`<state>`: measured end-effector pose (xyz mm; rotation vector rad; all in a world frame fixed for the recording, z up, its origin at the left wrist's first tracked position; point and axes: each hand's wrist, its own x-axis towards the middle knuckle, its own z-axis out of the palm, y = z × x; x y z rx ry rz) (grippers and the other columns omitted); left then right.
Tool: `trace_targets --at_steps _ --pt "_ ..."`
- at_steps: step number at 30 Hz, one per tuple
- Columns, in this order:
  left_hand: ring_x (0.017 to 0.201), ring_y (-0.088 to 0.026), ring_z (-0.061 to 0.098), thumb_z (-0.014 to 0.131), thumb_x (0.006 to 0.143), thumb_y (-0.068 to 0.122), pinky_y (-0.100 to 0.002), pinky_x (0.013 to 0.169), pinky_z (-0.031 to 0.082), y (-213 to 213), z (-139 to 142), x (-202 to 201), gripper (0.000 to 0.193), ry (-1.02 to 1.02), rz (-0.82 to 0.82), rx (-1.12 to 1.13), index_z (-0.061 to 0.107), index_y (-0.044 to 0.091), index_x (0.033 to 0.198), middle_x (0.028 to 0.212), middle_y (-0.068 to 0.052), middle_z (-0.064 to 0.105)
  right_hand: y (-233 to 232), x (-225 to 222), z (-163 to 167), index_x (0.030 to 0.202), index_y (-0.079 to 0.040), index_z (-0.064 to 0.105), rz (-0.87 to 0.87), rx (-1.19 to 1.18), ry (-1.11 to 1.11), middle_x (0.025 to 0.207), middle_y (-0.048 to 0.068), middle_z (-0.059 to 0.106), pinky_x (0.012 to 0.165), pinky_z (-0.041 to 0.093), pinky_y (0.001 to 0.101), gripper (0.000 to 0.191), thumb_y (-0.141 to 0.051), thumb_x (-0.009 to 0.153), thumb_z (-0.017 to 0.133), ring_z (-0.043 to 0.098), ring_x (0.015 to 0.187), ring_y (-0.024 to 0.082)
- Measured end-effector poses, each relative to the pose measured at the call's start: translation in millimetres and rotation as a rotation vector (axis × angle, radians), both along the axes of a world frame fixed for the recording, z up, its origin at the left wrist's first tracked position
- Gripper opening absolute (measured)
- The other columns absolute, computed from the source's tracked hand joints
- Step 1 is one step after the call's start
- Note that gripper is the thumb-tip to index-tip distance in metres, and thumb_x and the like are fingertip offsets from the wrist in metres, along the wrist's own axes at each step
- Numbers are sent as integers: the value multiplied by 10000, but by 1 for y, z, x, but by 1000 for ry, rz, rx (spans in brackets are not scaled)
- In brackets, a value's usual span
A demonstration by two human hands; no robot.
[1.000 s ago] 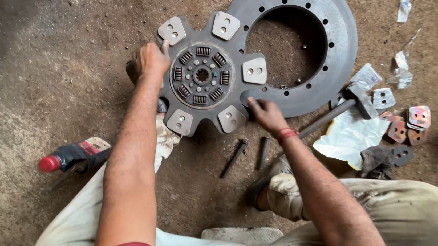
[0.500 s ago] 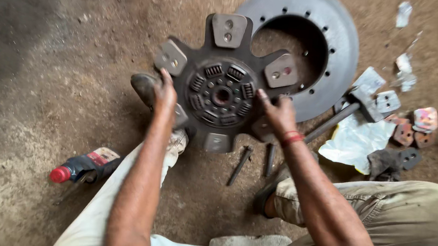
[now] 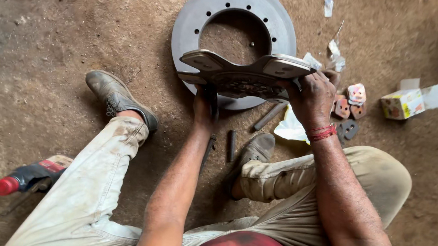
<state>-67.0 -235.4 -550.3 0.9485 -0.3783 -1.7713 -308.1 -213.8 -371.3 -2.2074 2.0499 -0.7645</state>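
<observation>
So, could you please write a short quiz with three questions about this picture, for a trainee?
1. True or false: the clutch disc lies flat on the ground.
2. Which hand wears the red band? A) left B) right C) neither
3. Fill in: the bottle with the red cap lies beside the person's ___ leg.

Key
1. False. The left hand and the right hand hold it up, nearly edge-on to the camera, in front of the grey ring plate.
2. B, at the wrist.
3. Left, on the dirt floor.
</observation>
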Motion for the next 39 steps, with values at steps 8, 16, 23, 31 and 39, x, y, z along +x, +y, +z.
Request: trace_targets --at_steps 8,16,23,31,39 --pt "1293 -225 531 377 1064 377 -413 1106 406 12 -18 19 544 -445 -88 176 403 73 1515 1421 -82 539 -18 -11 -8 904 -86 705 153 -62 -31 924 70 722 830 508 393 326 -376 911 853 693 883 263" --pt "532 -188 606 613 1091 265 -334 443 492 60 172 131 311 -961 -434 -205 764 -2 1045 758 -170 714 -32 2 -9 833 -81 637 227 -11 40 864 103 672 885 503 406 558 -615 955 744 681 906 283" --pt "1137 -343 679 817 732 501 -578 1113 373 -22 235 48 1022 -1977 -688 -951 361 77 1542 1219 -211 717 -19 12 13 908 -128 724 312 48 152 873 63 705 1127 414 527 398 -520 867 780 703 948 236" --pt "1083 -379 696 783 820 191 -446 957 557 -21 180 16 726 -1606 -1015 -736 506 187 1491 1134 -220 733 37 8 -3 1465 -172 476 -413 401 -717 1440 177 571 1132 464 463 622 -434 936 670 570 1326 317" --pt "1295 -295 620 913 703 338 -410 1103 484 3 150 -20 1042 -1185 -882 -605 365 172 1573 1407 -176 633 50 62 -24 1643 -251 306 93 613 -1453 1543 59 509 1041 506 351 629 -410 1071 515 520 1318 126"
